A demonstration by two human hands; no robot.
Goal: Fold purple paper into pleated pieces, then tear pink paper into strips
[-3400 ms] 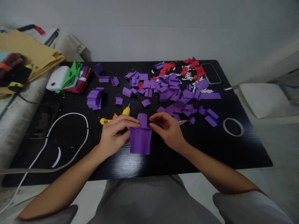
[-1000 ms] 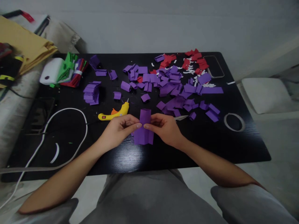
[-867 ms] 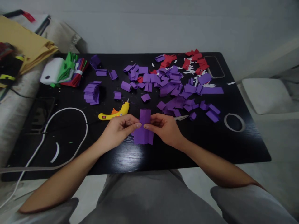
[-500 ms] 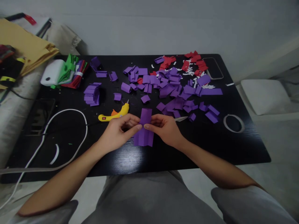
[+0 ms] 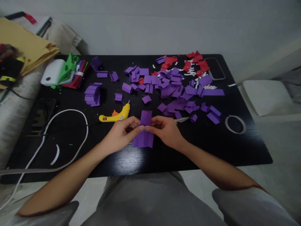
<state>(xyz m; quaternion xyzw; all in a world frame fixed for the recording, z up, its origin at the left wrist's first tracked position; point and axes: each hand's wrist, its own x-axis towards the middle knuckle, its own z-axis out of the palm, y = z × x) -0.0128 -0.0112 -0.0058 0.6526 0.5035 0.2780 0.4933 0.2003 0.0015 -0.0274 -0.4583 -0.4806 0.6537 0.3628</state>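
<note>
Between my two hands is a creased piece of purple paper (image 5: 144, 140), its upper part a narrower upright strip and its lower part wider with fold lines. My left hand (image 5: 122, 131) pinches it from the left, the thumb across its front. From the right, my right hand (image 5: 166, 130) grips it the same way, and the two thumb tips meet at the middle. A yellow glue gun (image 5: 115, 116) lies just beyond my left hand. Metal scissor-like blades (image 5: 182, 120) stick out beyond my right hand; the rest of that tool is hidden.
Many folded purple paper pieces (image 5: 174, 84) spread over the black table (image 5: 164, 160), with red scraps (image 5: 203, 66) behind. A purple stack (image 5: 92, 95) stands left. A white cable (image 5: 87, 125) loops at left, a tape ring (image 5: 235, 124) lies right, and a phone-like frame (image 5: 215, 69) sits at the far corner.
Both hands and the purple paper have shifted very slightly left, and the thumb tips have come together. Everything else on the table stays put.
</note>
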